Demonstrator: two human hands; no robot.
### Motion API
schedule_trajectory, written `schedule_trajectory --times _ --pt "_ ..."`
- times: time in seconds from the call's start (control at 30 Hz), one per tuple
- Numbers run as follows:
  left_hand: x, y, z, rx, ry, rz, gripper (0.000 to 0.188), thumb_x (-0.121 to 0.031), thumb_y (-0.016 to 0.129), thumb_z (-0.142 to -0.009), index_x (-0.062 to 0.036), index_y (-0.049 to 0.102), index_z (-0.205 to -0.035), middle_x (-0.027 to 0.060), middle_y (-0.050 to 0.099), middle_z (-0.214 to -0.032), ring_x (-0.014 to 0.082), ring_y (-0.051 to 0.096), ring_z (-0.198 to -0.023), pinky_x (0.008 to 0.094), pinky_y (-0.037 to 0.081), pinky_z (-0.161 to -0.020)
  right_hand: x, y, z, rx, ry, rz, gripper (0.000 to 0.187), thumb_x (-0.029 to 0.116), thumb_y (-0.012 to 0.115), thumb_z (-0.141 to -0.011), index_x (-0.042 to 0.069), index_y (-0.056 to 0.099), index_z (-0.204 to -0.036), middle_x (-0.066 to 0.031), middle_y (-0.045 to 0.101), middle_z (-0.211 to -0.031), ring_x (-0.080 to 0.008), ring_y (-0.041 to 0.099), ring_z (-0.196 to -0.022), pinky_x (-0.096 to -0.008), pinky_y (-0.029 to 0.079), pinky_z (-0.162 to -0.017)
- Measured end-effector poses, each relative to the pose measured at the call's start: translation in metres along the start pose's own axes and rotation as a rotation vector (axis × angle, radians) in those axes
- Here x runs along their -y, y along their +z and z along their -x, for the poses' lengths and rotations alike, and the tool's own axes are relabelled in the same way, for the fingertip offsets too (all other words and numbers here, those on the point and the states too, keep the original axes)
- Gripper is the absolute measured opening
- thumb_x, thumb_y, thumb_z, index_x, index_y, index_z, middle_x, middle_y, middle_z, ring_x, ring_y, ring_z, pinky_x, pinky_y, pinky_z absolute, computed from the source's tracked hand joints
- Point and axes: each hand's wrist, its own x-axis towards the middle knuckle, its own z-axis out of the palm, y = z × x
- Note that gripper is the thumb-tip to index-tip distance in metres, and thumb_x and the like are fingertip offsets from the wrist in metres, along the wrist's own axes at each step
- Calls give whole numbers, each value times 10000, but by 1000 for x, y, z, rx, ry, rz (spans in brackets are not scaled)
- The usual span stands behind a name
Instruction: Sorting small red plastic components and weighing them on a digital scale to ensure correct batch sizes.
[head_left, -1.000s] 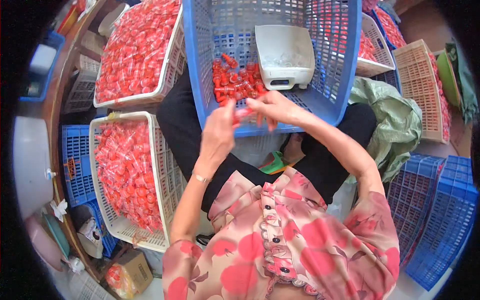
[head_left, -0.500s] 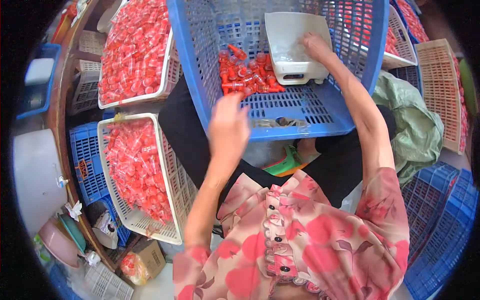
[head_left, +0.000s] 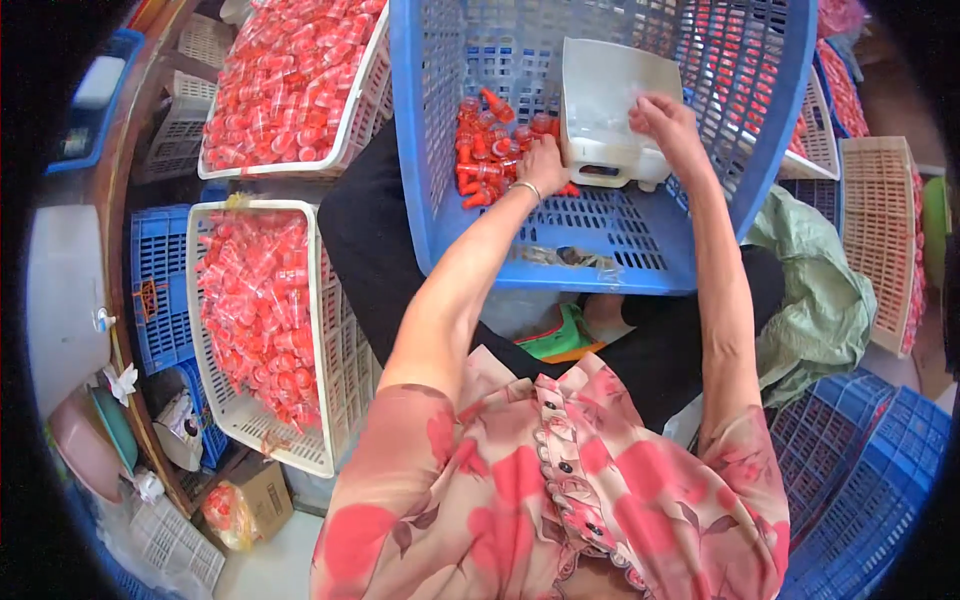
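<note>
Small red plastic bottle-shaped pieces with clear parts (head_left: 485, 155) lie heaped in the left part of a big blue slatted crate (head_left: 600, 272) across my lap. My left hand (head_left: 543, 167), a bracelet at its wrist, reaches into the right side of this heap. Its fingers are bent down and drawn together, and any piece in them is hidden. To the right of the heap, a white scoop-like plastic container (head_left: 618, 85) rests tilted inside the crate. Over its right side is my right hand (head_left: 665, 125), fingers curled with thumb and forefinger together; whatever they hold cannot be made out.
Two white baskets full of similar red pieces, an upper one (head_left: 372, 105) and a lower one (head_left: 328, 400), stand at my left. On the right are a green sack (head_left: 815, 290), stacked blue crates (head_left: 870, 450) and a beige basket (head_left: 875, 230). A cardboard box (head_left: 265, 500) sits lower left.
My left hand has moved up and right from the crate's near edge into the red heap. My right hand has lifted off the white container's inside and curled its fingers. The whole view has shifted slightly.
</note>
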Motion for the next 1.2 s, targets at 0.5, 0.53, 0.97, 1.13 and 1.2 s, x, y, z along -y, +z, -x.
schedule_trajectory --times 0.5,0.53,0.97,1.13,1.2 --pt "4 -97 120 544 -285 2050 290 -54 628 -850 -79 534 -1123 96 614 -1053 269 614 -966 418 484 -809 41 40 145 191 -201 393 319 86 584 -918 18 586 -1229 -11 564 -774 -80 515 -715 -253 454 -667" --pt "1 -97 123 613 -283 2170 303 -83 621 -872 -77 533 -1162 102 614 -1105 278 606 -1010 436 481 -848 46 44 150 193 -201 396 319 86 584 -918 18 586 -1229 -11 564 -774 -80 515 -715 -253 454 -667" --pt "-13 -88 138 57 -174 1689 219 -119 642 -899 -33 580 -1090 102 647 -1056 207 591 -1003 390 475 -898 36 55 174 98 -202 393 299 74 596 -910 19 602 -1204 7 542 -781 -79 502 -722 -242 438 -662" --pt "-12 -95 154 423 -191 1943 293 -176 643 -913 -19 564 -1147 104 646 -1058 217 605 -1046 403 509 -909 49 40 178 90 -197 336 299 72 596 -903 19 606 -1198 15 521 -791 -78 478 -723 -237 420 -662" --pt "-19 -101 165 501 -156 1950 307 -242 617 -939 -26 573 -1152 101 645 -1078 218 621 -1057 408 530 -888 55 33 177 100 -231 332 301 70 596 -900 19 608 -1197 16 518 -800 -78 474 -727 -238 417 -662"
